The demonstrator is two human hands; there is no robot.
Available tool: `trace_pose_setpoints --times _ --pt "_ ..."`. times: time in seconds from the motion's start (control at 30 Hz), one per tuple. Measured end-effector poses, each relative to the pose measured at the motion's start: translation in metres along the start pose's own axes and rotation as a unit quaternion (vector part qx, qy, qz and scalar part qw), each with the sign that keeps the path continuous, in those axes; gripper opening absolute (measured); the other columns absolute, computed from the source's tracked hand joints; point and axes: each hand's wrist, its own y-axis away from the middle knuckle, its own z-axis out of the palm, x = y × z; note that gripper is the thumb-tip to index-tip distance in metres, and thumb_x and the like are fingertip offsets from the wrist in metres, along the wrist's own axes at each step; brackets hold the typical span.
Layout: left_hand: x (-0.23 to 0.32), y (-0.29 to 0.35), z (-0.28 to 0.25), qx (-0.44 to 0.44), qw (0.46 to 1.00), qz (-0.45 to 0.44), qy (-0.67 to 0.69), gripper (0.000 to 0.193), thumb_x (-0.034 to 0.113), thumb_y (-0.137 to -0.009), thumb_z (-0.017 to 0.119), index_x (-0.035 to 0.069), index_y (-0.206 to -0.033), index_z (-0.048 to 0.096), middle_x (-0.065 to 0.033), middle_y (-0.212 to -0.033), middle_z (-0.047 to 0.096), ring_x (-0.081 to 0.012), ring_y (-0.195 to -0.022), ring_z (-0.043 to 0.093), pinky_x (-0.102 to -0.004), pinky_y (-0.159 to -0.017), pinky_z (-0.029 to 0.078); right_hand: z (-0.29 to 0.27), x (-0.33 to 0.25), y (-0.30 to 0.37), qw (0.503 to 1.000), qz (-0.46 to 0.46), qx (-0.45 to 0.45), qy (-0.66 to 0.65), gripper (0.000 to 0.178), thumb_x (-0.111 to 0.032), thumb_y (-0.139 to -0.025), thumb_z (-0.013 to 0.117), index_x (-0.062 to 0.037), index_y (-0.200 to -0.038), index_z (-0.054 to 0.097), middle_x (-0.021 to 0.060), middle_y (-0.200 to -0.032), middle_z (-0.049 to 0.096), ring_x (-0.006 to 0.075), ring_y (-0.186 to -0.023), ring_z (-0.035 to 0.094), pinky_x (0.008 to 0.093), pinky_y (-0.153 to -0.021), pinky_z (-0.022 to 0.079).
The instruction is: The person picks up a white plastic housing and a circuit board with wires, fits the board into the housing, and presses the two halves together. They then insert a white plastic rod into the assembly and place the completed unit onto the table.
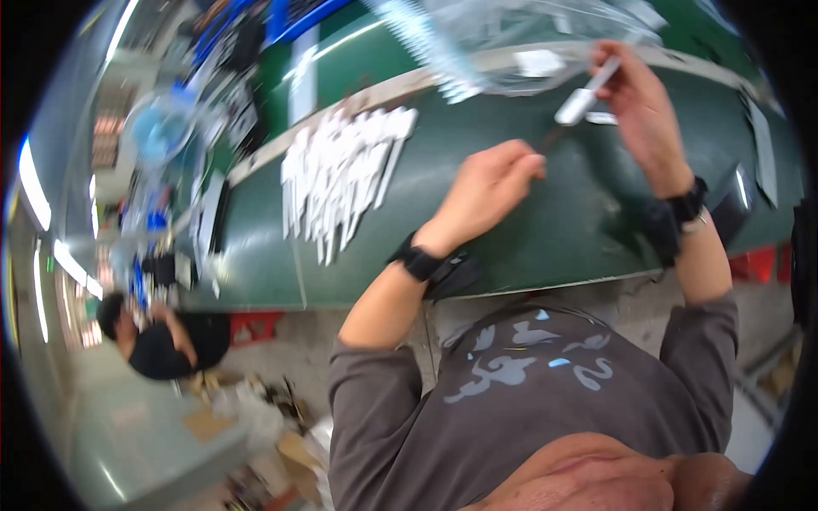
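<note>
Between the fingers of my right hand (645, 111) is a slim white plastic stick with a wider head (576, 106), held slanting over the green work table (528, 238). My left hand (492, 187) is closed in a pinch, lower and to the left of that head. A thin dark reddish line, seemingly a wire (554, 136), runs from near the head toward my left fingertips; blur hides whether they grip it. Left of my hands lies a pile of similar white sticks (345, 166), heads mostly toward the far side. Another small white piece (601, 118) is just beyond the held stick.
A clear plastic bag (511, 38) and a pale ridged strip (426, 47) lie along the far ledge. Blue trays (302, 19) stand at the far left. A dark curved object (728, 200) sits by my right wrist. Another person (166, 341) sits farther left.
</note>
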Motion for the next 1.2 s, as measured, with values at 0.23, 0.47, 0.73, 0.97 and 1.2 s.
trace_pose_setpoints --times 0.23,0.47,0.73,0.97,1.2 --pt "0.011 0.042 0.005 0.066 0.992 0.011 -0.109 0.021 0.020 -0.100 0.056 0.004 -0.090 0.065 -0.0054 -0.065 0.061 -0.0161 -0.055 0.055 -0.0287 -0.053 0.043 -0.001 -0.013 -0.008 0.991 -0.009 0.128 -0.039 0.035 -0.025 -0.106 0.049 0.0000 -0.130 0.056 0.0048 -0.115 0.065 0.0108 -0.102 0.062 0.0230 -0.083 0.051" --pt "0.019 0.073 -0.005 0.272 0.929 0.105 -0.229 0.025 0.027 -0.101 0.055 0.006 -0.094 0.068 -0.0069 -0.068 0.066 -0.0215 -0.055 0.059 -0.0315 -0.054 0.047 0.046 0.002 0.032 0.945 -0.149 -0.094 0.275 0.023 -0.013 -0.100 0.056 -0.0039 -0.119 0.065 0.0088 -0.122 0.063 0.0180 -0.103 0.062 0.0304 -0.082 0.054" --pt "0.003 0.071 0.004 0.054 0.926 -0.070 0.367 0.032 0.029 -0.105 0.051 0.004 -0.094 0.068 -0.0014 -0.081 0.066 -0.0059 -0.064 0.058 -0.0246 -0.053 0.045 0.111 0.006 0.062 0.621 -0.416 -0.419 0.516 0.050 -0.008 -0.070 0.080 -0.0190 -0.118 0.071 0.0128 -0.132 0.059 0.0331 -0.120 0.056 0.0436 -0.101 0.048" --pt "0.017 0.085 -0.059 0.273 0.956 -0.093 -0.057 0.020 0.021 -0.101 0.056 0.005 -0.097 0.066 -0.0073 -0.082 0.067 -0.0200 -0.067 0.063 -0.0309 -0.059 0.049 0.096 0.021 0.060 0.811 -0.203 -0.309 0.453 0.036 -0.002 -0.083 0.070 -0.0100 -0.118 0.069 0.0122 -0.131 0.060 0.0288 -0.120 0.057 0.0385 -0.099 0.049" --pt "-0.038 0.110 -0.139 0.377 0.759 0.027 -0.530 0.017 0.019 -0.091 0.065 0.004 -0.100 0.066 -0.0147 -0.087 0.067 -0.0363 -0.079 0.067 -0.0440 -0.069 0.052 0.072 0.028 0.043 0.863 -0.025 -0.277 0.422 0.025 0.001 -0.093 0.058 -0.0009 -0.116 0.067 0.0104 -0.115 0.064 0.0193 -0.099 0.062 0.0289 -0.086 0.050"
